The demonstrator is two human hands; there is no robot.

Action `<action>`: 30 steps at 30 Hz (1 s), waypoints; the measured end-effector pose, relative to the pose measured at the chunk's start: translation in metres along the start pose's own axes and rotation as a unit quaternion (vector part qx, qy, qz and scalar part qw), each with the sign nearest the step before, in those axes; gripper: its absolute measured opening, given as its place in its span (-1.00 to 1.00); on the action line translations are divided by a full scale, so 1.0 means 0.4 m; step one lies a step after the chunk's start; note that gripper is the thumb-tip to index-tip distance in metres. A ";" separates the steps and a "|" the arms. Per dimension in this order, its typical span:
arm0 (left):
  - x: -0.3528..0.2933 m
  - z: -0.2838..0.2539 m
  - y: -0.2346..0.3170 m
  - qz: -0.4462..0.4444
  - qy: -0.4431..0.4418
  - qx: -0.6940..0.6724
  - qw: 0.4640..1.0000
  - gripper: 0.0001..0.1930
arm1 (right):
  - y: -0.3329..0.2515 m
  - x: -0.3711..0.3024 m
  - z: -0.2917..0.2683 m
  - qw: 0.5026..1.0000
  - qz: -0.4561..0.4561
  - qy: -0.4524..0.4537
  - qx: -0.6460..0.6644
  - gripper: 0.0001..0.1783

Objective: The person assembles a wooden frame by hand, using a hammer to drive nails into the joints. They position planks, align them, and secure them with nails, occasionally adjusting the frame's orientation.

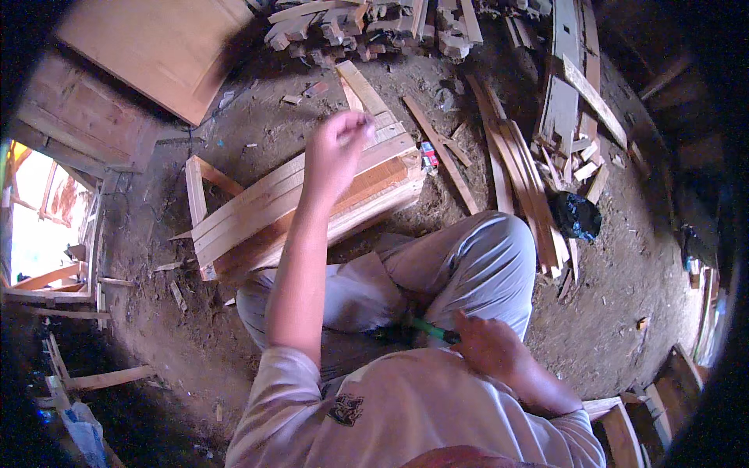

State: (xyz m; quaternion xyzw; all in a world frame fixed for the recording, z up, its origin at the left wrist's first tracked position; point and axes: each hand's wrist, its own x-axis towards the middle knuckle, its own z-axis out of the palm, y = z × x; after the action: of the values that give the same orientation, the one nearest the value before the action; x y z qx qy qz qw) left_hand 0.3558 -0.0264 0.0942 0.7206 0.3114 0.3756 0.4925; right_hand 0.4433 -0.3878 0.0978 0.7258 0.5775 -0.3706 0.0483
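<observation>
"Which hand is nearer the slatted wooden frame (pixel 253 209)?"

"The left hand (pixel 342 148), over its far right end; fingers curled, whether pinching anything I can't tell."

"How's the frame lying?"

"Beyond the legs (pixel 484 253), long axis near left to far right. The right hand (pixel 493 349) grips a green-handled tool (pixel 434 331)."

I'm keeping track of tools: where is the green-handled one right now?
In the head view, the green-handled tool is low and right of centre, held in the right hand over the person's lap, near the shirt.
</observation>
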 end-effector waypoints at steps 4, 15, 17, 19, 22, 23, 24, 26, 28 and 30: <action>0.174 0.009 -0.135 0.016 -0.003 0.060 0.998 -0.81 | 0.004 0.008 -0.003 0.999 -0.021 -0.042 0.016 -0.52; 0.164 0.064 -0.177 0.015 0.002 0.051 0.999 -0.83 | 0.065 0.037 -0.011 0.988 -0.011 -0.093 0.125 -0.39; 0.161 0.061 -0.165 0.000 0.001 0.069 0.998 -0.82 | 0.068 0.043 -0.018 0.987 -0.016 -0.094 0.129 -0.39; 0.159 0.059 -0.155 -0.023 -0.005 0.078 0.997 -0.79 | 0.072 0.048 -0.017 0.987 -0.026 -0.094 0.128 -0.39; 0.160 0.058 -0.143 -0.032 -0.008 0.086 0.996 -0.77 | 0.075 0.049 -0.020 0.986 -0.025 -0.099 0.130 -0.38; 0.162 0.056 -0.151 -0.027 -0.007 0.085 0.996 -0.77 | 0.076 0.048 -0.018 0.987 -0.031 -0.094 0.130 -0.38; 0.166 0.053 -0.163 -0.022 -0.005 0.084 0.996 -0.77 | 0.078 0.049 -0.014 0.987 -0.037 -0.089 0.131 -0.38; 0.167 0.055 -0.166 -0.013 0.000 0.096 0.995 -0.77 | 0.079 0.048 -0.013 0.987 -0.041 -0.084 0.129 -0.38; 0.168 0.057 -0.163 -0.005 0.008 0.121 0.993 -0.76 | 0.074 0.046 -0.018 0.988 -0.038 -0.086 0.125 -0.38; 0.168 0.058 -0.156 -0.007 0.006 0.135 0.991 -0.75 | 0.074 0.044 -0.018 0.987 -0.039 -0.082 0.132 -0.38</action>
State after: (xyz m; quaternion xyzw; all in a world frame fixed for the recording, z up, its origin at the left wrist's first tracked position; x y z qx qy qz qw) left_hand 0.4058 0.0376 0.0458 0.7759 0.3671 0.3312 0.3919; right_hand 0.4736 -0.3797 0.0819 0.6698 0.5456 -0.5034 -0.0148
